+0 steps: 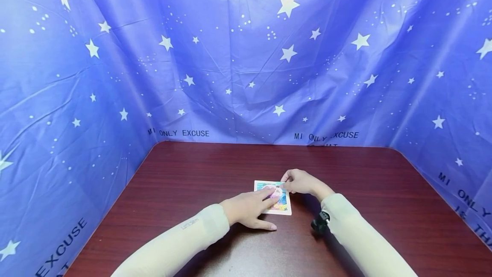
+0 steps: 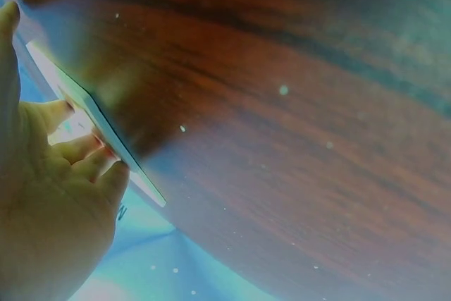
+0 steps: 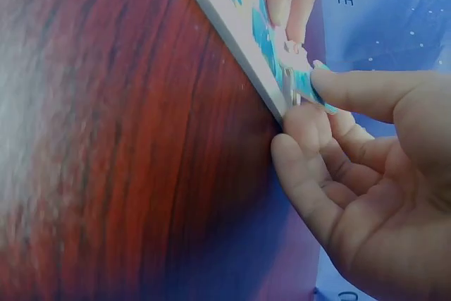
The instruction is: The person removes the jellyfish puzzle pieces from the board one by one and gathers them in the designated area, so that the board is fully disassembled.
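A small white-rimmed jigsaw puzzle board point(image 1: 283, 213) with a colourful picture lies flat on the dark red table. My left hand point(image 1: 249, 209) rests over its left part, fingers stretched across the picture and thumb apart from them on the near side. At the far right corner, my right hand point(image 1: 303, 182) pinches a blue-green puzzle piece point(image 3: 303, 84) between thumb and finger. That piece is tilted up from the board in the right wrist view, with a gap beneath it. The left fingers hide part of the picture; the left wrist view catches the board edge-on.
The wood-grain table point(image 1: 200, 161) stretches around the board on all sides. A blue star-patterned cloth point(image 1: 238, 76) hangs along its back and both sides. A black wrist camera point(image 1: 320, 222) is strapped at the right sleeve.
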A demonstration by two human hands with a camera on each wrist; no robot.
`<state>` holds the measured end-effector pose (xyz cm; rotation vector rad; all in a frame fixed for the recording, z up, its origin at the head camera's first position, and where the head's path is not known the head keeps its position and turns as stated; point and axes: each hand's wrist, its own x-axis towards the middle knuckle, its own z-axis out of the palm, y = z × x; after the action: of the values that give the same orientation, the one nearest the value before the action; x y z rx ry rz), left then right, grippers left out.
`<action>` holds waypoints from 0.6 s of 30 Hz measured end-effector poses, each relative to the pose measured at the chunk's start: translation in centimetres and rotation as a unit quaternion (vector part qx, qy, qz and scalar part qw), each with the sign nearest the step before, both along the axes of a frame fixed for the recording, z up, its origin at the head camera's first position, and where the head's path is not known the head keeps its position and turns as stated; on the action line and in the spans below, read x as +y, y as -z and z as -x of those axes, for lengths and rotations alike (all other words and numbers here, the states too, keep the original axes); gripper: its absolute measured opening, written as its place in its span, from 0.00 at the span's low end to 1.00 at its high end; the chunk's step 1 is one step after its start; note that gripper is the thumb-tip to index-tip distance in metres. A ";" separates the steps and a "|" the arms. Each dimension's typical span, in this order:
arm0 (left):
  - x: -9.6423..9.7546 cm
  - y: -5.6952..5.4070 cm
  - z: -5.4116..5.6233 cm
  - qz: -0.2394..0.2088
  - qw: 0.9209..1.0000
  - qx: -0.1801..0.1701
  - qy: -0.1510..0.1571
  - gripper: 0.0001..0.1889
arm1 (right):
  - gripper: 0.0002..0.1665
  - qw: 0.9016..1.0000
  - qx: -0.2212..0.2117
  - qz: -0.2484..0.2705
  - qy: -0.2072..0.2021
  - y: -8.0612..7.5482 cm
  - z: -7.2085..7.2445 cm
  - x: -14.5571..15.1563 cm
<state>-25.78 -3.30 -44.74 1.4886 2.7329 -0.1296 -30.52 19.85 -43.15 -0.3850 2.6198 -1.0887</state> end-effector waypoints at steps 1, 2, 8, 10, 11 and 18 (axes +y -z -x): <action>0.0 0.0 0.0 0.000 1.000 -0.001 -0.001 0.46 | 0.07 1.000 -0.004 0.014 -0.002 0.0 -0.1 0.1; 0.0 0.0 0.0 -0.001 1.000 0.000 -0.001 0.46 | 0.07 1.000 -0.007 0.026 -0.003 -0.1 -0.2 0.3; 0.0 -0.1 0.0 -0.001 1.000 0.000 0.000 0.46 | 0.08 0.997 -0.020 0.069 -0.007 -0.1 -0.2 1.3; 0.0 -0.1 0.0 -0.002 1.000 -0.001 0.001 0.46 | 0.08 0.997 -0.018 0.077 -0.007 0.0 -0.2 1.8; 0.0 -0.1 0.0 0.000 1.000 -0.003 0.001 0.46 | 0.08 0.997 -0.017 0.081 -0.010 0.0 -0.1 2.1; 0.0 -0.1 0.0 0.000 1.000 -0.010 -0.003 0.46 | 0.09 0.995 -0.013 0.091 -0.025 -0.8 0.1 4.3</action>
<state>-25.74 -3.30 -44.60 1.4729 2.7224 -0.1152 -30.58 24.16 -42.34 -0.4695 2.4816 -1.3105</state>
